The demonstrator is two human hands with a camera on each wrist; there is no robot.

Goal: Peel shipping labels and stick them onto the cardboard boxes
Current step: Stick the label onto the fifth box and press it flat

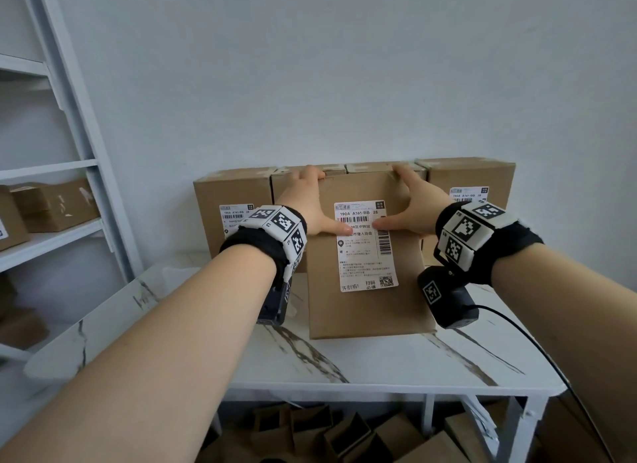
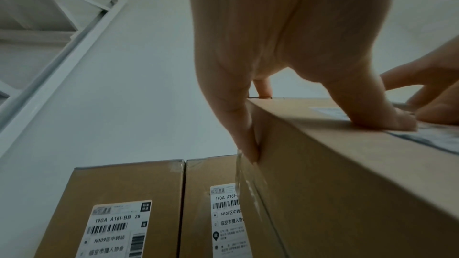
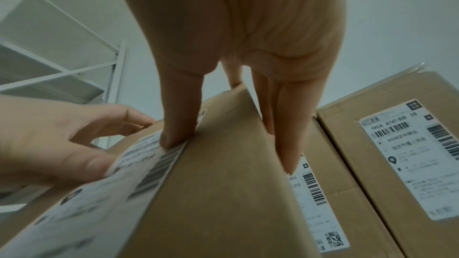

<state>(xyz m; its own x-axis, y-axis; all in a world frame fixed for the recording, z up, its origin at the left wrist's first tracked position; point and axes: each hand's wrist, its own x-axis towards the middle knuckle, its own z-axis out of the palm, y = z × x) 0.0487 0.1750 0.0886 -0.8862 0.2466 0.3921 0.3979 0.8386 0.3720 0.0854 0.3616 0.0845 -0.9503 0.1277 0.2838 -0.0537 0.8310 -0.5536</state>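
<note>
Both thumbs press flat on the upper part of the shipping label [image 1: 367,245], tips nearly meeting at its middle, while the other fingers reach over the far top edge and down the sides of the cardboard box [image 1: 368,300]. The left hand [image 1: 306,200] clasps the box's left upper corner; in the left wrist view its fingers [image 2: 246,136] lie straight down the box's side wall and the thumb sits on the labelled face. The right hand [image 1: 410,200] mirrors it on the right upper corner, thumb on the label's barcode edge, fingers [image 3: 285,144] extended down the right side. So each hand holds the box between thumb and fingers.

The box is tilted, its labelled face turned up toward the person, lower edge on the white marble-patterned table [image 1: 379,362]. Both forearms stretch forward, each wrist wrapped in a black band carrying square black-and-white markers.

The label reads "190A A161-BB 28" above a barcode, with Chinese text below, a QR code at lower right and a second barcode along the right edge. Behind, a row of boxes [image 1: 220,193] stands against the wall; at least 3 carry a label with the same "190A A161-BB 28" line. A white shelf rack [image 1: 69,124] with more cartons stands at left.
</note>
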